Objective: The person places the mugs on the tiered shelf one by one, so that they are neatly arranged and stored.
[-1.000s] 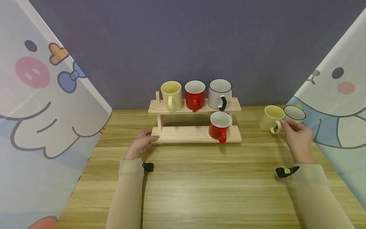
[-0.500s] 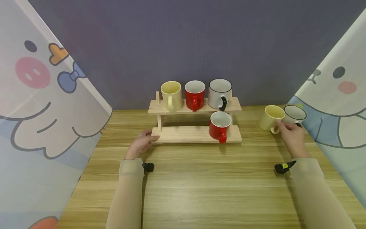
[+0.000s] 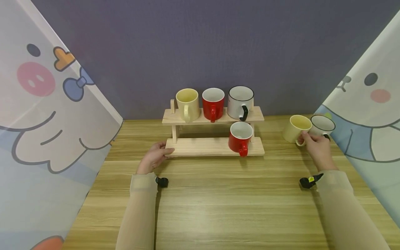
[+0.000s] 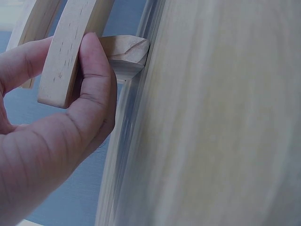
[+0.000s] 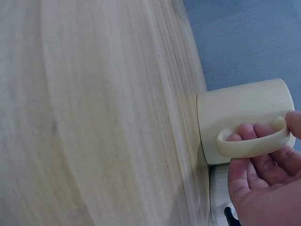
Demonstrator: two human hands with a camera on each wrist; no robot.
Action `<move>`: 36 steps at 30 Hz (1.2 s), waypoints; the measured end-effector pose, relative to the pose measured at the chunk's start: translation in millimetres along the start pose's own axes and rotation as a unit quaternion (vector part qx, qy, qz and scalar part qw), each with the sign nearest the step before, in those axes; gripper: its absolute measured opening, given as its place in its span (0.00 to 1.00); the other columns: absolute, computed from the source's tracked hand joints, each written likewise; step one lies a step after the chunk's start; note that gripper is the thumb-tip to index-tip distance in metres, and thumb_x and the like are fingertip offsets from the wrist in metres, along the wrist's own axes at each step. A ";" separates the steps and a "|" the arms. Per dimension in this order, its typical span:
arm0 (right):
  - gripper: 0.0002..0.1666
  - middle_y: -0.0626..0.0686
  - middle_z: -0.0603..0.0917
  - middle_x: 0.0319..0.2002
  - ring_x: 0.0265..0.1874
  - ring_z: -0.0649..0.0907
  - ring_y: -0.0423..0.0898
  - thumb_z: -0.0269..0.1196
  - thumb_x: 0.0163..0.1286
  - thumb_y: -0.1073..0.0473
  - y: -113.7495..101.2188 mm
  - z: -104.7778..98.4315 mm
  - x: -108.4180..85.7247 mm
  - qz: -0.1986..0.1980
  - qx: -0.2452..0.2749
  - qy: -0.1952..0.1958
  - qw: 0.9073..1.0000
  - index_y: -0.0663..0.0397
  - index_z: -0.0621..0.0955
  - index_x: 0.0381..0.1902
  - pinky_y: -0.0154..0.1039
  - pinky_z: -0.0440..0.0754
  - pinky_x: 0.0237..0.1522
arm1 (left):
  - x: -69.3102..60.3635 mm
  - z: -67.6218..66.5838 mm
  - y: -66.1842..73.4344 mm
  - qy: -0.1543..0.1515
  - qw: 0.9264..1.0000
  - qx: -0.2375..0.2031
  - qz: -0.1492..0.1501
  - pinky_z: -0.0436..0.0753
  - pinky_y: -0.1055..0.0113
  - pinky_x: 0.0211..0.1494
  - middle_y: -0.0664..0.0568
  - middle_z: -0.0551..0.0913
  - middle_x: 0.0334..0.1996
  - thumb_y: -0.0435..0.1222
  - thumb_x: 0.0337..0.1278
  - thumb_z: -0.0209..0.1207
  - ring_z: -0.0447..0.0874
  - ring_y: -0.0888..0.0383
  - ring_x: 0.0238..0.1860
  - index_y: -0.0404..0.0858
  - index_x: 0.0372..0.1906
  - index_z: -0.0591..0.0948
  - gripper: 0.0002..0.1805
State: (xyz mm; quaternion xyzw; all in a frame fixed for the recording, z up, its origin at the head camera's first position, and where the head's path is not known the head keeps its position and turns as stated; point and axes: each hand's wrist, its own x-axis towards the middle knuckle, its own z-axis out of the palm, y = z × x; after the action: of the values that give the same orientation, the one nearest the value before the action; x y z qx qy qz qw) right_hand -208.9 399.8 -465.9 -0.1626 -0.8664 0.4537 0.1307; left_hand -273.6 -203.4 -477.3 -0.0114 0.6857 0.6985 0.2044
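Note:
My left hand [image 3: 153, 158] grips the left end of the lower board of a two-tier wooden rack [image 3: 200, 146]. In the left wrist view the board's end [image 4: 61, 70] lies between thumb and fingers. At the right, my right hand [image 3: 319, 150] holds the handle of a yellow mug [image 3: 291, 133], which stands upright on the table. The right wrist view has fingers hooked through the handle [image 5: 249, 147] and the thumb near the rim. Close beside it stands a white mug [image 3: 317, 130] with a black rim and handle, partly hidden by this hand.
Along the upper board stand a second yellow mug [image 3: 190, 104], a red mug [image 3: 210, 104] and a white black-rimmed mug [image 3: 235, 104]. Another red mug [image 3: 236, 140] sits at the right of the lower board. A dark wall [image 3: 200, 52] rises behind the table [image 3: 225, 201].
My right hand has shifted left and its fingers have gone into the yellow mug's handle, uncovering the white mug's black handle. The left hand and the rack have stayed put.

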 end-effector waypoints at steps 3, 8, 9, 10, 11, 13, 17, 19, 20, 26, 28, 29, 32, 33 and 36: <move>0.41 0.33 0.84 0.30 0.39 0.76 0.33 0.50 0.80 0.36 -0.5 0.6 0.4 -0.012 0.002 -0.016 1.000 0.75 0.83 0.53 0.25 0.70 0.39 | -0.4 0.7 0.3 0.000 1.000 -0.001 -0.001 0.81 0.60 0.56 0.31 0.68 0.64 0.28 0.73 0.58 0.77 0.46 0.56 0.22 0.75 0.56 0.34; 0.38 0.35 0.87 0.35 0.40 0.80 0.27 0.49 0.82 0.41 -2.0 2.1 -0.5 -0.025 0.045 -0.044 0.998 0.76 0.80 0.56 0.17 0.69 0.43 | -1.9 1.5 1.3 -0.003 1.000 0.000 -0.003 0.81 0.61 0.56 0.31 0.68 0.64 0.28 0.73 0.58 0.76 0.46 0.57 0.22 0.75 0.55 0.35; 0.38 0.35 0.87 0.35 0.40 0.80 0.27 0.49 0.82 0.41 -2.1 2.4 -0.8 -0.026 0.050 -0.046 0.997 0.77 0.80 0.56 0.17 0.69 0.43 | -2.0 1.4 1.4 -0.004 1.000 0.000 -0.003 0.81 0.62 0.56 0.31 0.68 0.64 0.28 0.73 0.58 0.76 0.46 0.57 0.22 0.75 0.55 0.35; 0.38 0.34 0.87 0.35 0.41 0.79 0.26 0.50 0.82 0.41 -2.0 2.8 -1.1 -0.025 0.054 -0.046 0.997 0.77 0.79 0.57 0.17 0.69 0.43 | -2.1 1.4 1.5 -0.005 1.000 0.001 -0.003 0.81 0.62 0.57 0.31 0.68 0.64 0.28 0.73 0.58 0.76 0.46 0.58 0.22 0.75 0.55 0.35; 0.38 0.34 0.87 0.35 0.41 0.79 0.26 0.50 0.82 0.41 -1.7 3.1 -1.4 -0.025 0.058 -0.045 0.997 0.77 0.79 0.57 0.17 0.70 0.43 | -2.0 1.4 1.5 -0.005 1.000 0.001 -0.003 0.81 0.62 0.57 0.31 0.68 0.65 0.29 0.73 0.58 0.76 0.46 0.58 0.22 0.75 0.55 0.35; 0.38 0.33 0.87 0.34 0.41 0.79 0.27 0.51 0.81 0.42 -1.3 4.1 -2.3 -0.021 0.073 -0.040 0.996 0.79 0.79 0.56 0.18 0.70 0.43 | -1.7 1.4 1.5 -0.007 1.000 -0.001 -0.005 0.81 0.61 0.57 0.31 0.67 0.65 0.28 0.73 0.58 0.75 0.46 0.58 0.22 0.75 0.55 0.35; 0.33 0.36 0.87 0.33 0.40 0.82 0.28 0.54 0.81 0.47 -0.3 6.6 -4.2 -0.015 0.134 -0.033 0.990 0.79 0.80 0.53 0.20 0.74 0.44 | -0.6 1.4 1.3 -0.010 1.000 -0.005 -0.007 0.80 0.61 0.58 0.32 0.67 0.65 0.28 0.73 0.58 0.75 0.46 0.58 0.23 0.75 0.55 0.35; 0.29 0.37 0.88 0.33 0.40 0.83 0.29 0.55 0.81 0.49 -0.1 7.4 -5.5 -0.010 0.164 -0.036 0.986 0.76 0.82 0.52 0.20 0.75 0.44 | 0.1 1.2 0.9 -0.009 1.000 -0.003 -0.005 0.81 0.61 0.57 0.32 0.67 0.64 0.28 0.73 0.58 0.75 0.46 0.58 0.23 0.75 0.55 0.35; 0.28 0.38 0.88 0.34 0.40 0.83 0.30 0.56 0.81 0.50 -0.3 7.7 -6.3 -0.008 0.173 -0.038 0.984 0.74 0.84 0.51 0.21 0.76 0.44 | 0.5 1.1 0.7 -0.009 1.000 -0.001 -0.004 0.81 0.61 0.57 0.31 0.67 0.64 0.28 0.73 0.58 0.75 0.46 0.58 0.23 0.75 0.55 0.35; 0.27 0.38 0.88 0.35 0.41 0.83 0.30 0.57 0.79 0.47 -3.3 9.2 -11.6 -0.005 0.173 -0.043 0.984 0.68 0.87 0.49 0.22 0.77 0.43 | 0.6 -0.1 0.2 -0.008 1.000 0.003 -0.002 0.80 0.59 0.59 0.31 0.67 0.65 0.29 0.74 0.58 0.75 0.45 0.59 0.23 0.75 0.55 0.35; 0.28 0.39 0.89 0.36 0.41 0.83 0.30 0.57 0.79 0.46 -5.1 8.6 -14.1 -0.007 0.166 -0.046 0.985 0.68 0.86 0.50 0.22 0.77 0.44 | 0.1 -0.2 0.3 -0.008 1.000 0.001 -0.005 0.79 0.58 0.60 0.31 0.67 0.65 0.29 0.74 0.57 0.75 0.45 0.59 0.23 0.75 0.55 0.35; 0.28 0.39 0.89 0.36 0.41 0.83 0.30 0.57 0.79 0.46 -6.4 8.0 -15.7 -0.008 0.163 -0.048 0.985 0.67 0.86 0.50 0.22 0.77 0.44 | -0.2 -0.2 0.4 -0.008 1.000 0.000 -0.006 0.79 0.58 0.60 0.31 0.67 0.65 0.29 0.74 0.58 0.74 0.45 0.59 0.23 0.75 0.55 0.35; 0.27 0.41 0.89 0.37 0.41 0.84 0.31 0.58 0.79 0.46 -11.2 5.4 -20.9 -0.008 0.178 -0.063 0.982 0.67 0.86 0.51 0.22 0.77 0.44 | -0.4 -0.1 0.3 -0.008 1.000 -0.001 -0.007 0.79 0.58 0.60 0.31 0.66 0.65 0.28 0.74 0.57 0.74 0.45 0.59 0.23 0.75 0.54 0.35; 0.27 0.42 0.89 0.37 0.41 0.84 0.32 0.58 0.79 0.47 -13.0 4.5 -22.9 -0.009 0.186 -0.070 0.980 0.67 0.86 0.51 0.22 0.77 0.44 | -0.4 0.0 0.3 -0.008 1.000 -0.002 -0.006 0.79 0.58 0.59 0.31 0.66 0.65 0.28 0.74 0.57 0.74 0.44 0.59 0.23 0.75 0.54 0.35; 0.26 0.44 0.90 0.38 0.40 0.85 0.33 0.59 0.78 0.47 -19.2 2.4 -28.4 -0.018 0.199 -0.081 0.976 0.68 0.86 0.50 0.22 0.78 0.44 | 0.2 0.2 0.1 -0.006 1.000 0.000 -0.005 0.80 0.59 0.58 0.31 0.67 0.64 0.28 0.74 0.57 0.75 0.45 0.58 0.22 0.74 0.56 0.34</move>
State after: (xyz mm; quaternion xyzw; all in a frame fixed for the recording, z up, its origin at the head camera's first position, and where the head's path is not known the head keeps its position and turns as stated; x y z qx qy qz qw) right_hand -187.0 376.4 -453.5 -0.0804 -0.7690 0.6267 0.0975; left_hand -273.8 -203.2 -477.3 -0.0107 0.6843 0.6978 0.2115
